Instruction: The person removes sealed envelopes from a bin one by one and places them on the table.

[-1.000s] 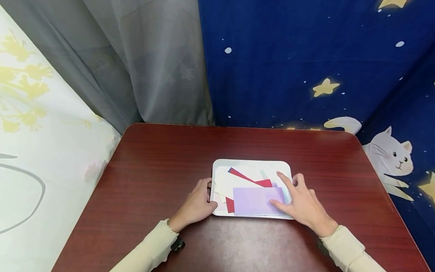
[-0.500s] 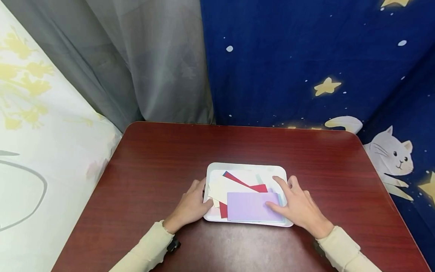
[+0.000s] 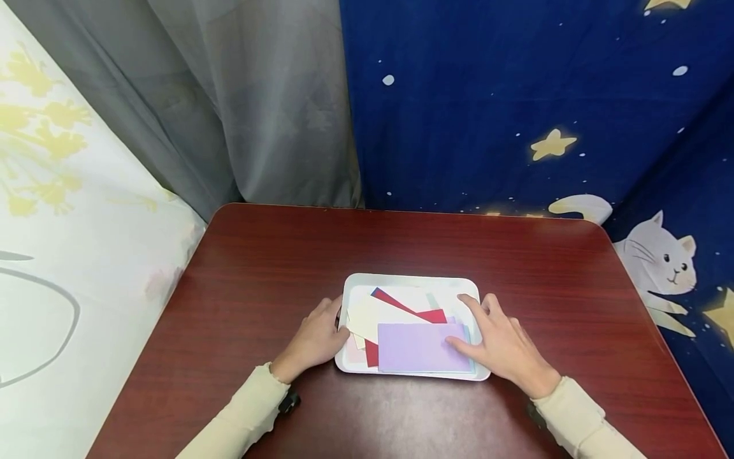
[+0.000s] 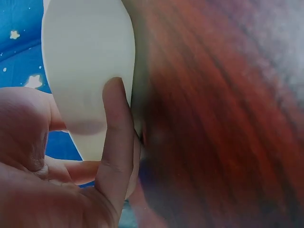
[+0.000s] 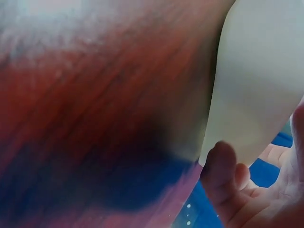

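A white shallow tray (image 3: 357, 294) lies on the table with several sheets of coloured paper in it. On top is a purple sheet of paper (image 3: 410, 349); cream paper (image 3: 371, 315) and red paper (image 3: 372, 354) show from under it. My left hand (image 3: 314, 336) grips the tray's left side, thumb at the rim and fingers against the outer wall (image 4: 90, 61) in the left wrist view. At the opposite side, my right hand (image 3: 504, 342) holds the tray, its thumb over the purple sheet. The right wrist view shows curled fingers (image 5: 221, 166) at the outer wall.
The dark red wooden table (image 3: 275, 261) extends around the tray. Behind it hang a grey curtain (image 3: 281, 115) and a blue star-patterned curtain (image 3: 459, 127). White patterned cloth (image 3: 103, 274) hangs along the left side.
Both hands have shifted the tray left and slightly toward me, with its papers riding along. Their hold on its sides looks the same.
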A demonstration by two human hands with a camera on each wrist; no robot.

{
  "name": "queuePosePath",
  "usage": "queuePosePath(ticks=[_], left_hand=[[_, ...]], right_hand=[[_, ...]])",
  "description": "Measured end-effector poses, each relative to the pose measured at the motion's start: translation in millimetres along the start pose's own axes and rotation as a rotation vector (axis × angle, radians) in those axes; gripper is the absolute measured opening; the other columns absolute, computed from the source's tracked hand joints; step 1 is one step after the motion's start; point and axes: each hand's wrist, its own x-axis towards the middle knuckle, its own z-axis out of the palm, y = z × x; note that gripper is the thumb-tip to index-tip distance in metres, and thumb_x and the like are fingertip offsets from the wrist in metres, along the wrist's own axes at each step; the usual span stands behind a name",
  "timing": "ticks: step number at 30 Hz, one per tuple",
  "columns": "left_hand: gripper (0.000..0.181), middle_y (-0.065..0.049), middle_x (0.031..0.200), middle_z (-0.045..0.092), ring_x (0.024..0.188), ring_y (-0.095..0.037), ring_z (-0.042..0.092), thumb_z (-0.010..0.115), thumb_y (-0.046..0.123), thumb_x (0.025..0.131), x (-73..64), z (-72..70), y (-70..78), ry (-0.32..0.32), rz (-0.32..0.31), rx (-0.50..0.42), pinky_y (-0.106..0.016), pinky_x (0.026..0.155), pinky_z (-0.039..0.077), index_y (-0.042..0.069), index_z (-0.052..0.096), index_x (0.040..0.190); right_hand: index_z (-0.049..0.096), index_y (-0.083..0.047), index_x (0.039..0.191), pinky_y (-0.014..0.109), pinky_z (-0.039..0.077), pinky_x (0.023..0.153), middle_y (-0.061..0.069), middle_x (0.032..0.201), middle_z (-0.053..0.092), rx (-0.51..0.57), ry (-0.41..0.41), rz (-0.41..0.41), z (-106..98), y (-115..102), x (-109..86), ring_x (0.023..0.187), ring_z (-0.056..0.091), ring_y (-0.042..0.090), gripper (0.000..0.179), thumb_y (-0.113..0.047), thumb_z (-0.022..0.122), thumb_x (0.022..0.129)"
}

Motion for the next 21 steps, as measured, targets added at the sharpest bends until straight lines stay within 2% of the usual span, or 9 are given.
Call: queuePosePath(ticks=[2, 5, 8, 10, 13, 16, 21], left_hand=[[0.063, -0.003, 0.105, 0.06, 0.075, -0.016, 0.053, 0.066, 0.013, 0.088, 1.2, -1.2, -0.5, -0.003, 0.004, -0.005, -0.04, 0.065, 0.047, 0.008, 0.061, 0.151], [0.063, -0.004, 0.105, 0.06, 0.075, -0.015, 0.053, 0.066, 0.014, 0.088, 2.5, -2.0, -1.4, -0.004, 0.009, -0.008, -0.04, 0.063, 0.046, 0.008, 0.061, 0.151], [0.062, -0.006, 0.106, 0.061, 0.077, -0.017, 0.054, 0.065, 0.013, 0.089, 2.8, -3.7, -0.2, -0.006, 0.017, -0.02, -0.04, 0.063, 0.047, 0.006, 0.061, 0.151], [0.063, -0.006, 0.106, 0.061, 0.079, -0.017, 0.055, 0.065, 0.014, 0.089, 3.1, -4.1, -0.2, -0.011, 0.017, -0.02, -0.039, 0.063, 0.047, 0.006, 0.061, 0.151], [0.064, -0.006, 0.105, 0.061, 0.08, -0.019, 0.055, 0.066, 0.014, 0.089, 3.0, -5.6, 1.9, -0.024, 0.01, -0.028, -0.039, 0.065, 0.048, 0.006, 0.06, 0.151], [0.065, -0.006, 0.106, 0.061, 0.079, -0.019, 0.055, 0.066, 0.014, 0.089, 2.9, -8.1, 5.7, -0.031, -0.005, -0.037, -0.038, 0.065, 0.048, 0.006, 0.06, 0.153], [0.066, -0.007, 0.109, 0.061, 0.078, -0.017, 0.055, 0.066, 0.014, 0.09, 0.8, -14.8, 14.5, -0.048, -0.037, -0.056, -0.037, 0.066, 0.048, 0.001, 0.058, 0.154]], right_hand=[[0.059, -0.02, 0.153, 0.027, 0.033, 0.042, 0.007, 0.102, 0.043, -0.037, 0.022, -0.007, -1, 0, 1.8, 0.047, 0.032, 0.012, 0.082, -0.059, 0.087, 0.086], [0.06, -0.02, 0.15, 0.028, 0.033, 0.042, 0.006, 0.101, 0.045, -0.083, 0.085, -0.029, -3, -1, 6.0, 0.058, 0.039, 0.014, 0.082, -0.06, 0.088, 0.084], [0.065, -0.017, 0.145, 0.028, 0.037, 0.045, 0.005, 0.101, 0.048, -0.085, 0.143, -0.087, -6, -4, 11.5, 0.075, 0.045, 0.017, 0.078, -0.057, 0.089, 0.083], [0.067, -0.014, 0.142, 0.029, 0.04, 0.05, 0.005, 0.104, 0.051, -0.071, 0.154, -0.147, -8, -8, 15.2, 0.083, 0.048, 0.019, 0.074, -0.054, 0.089, 0.084], [0.069, -0.013, 0.14, 0.03, 0.047, 0.058, 0.004, 0.11, 0.055, -0.051, 0.122, -0.253, -11, -14, 20.5, 0.095, 0.051, 0.021, 0.067, -0.049, 0.088, 0.087], [0.069, -0.014, 0.14, 0.034, 0.055, 0.071, 0.001, 0.116, 0.059, -0.023, 0.052, -0.363, -12, -21, 26.1, 0.105, 0.053, 0.022, 0.062, -0.044, 0.088, 0.089], [0.073, -0.02, 0.137, 0.041, 0.057, 0.089, -0.002, 0.126, 0.065, 0.024, -0.082, -0.54, -9, -31, 34.7, 0.115, 0.057, 0.022, 0.052, -0.034, 0.09, 0.09]])
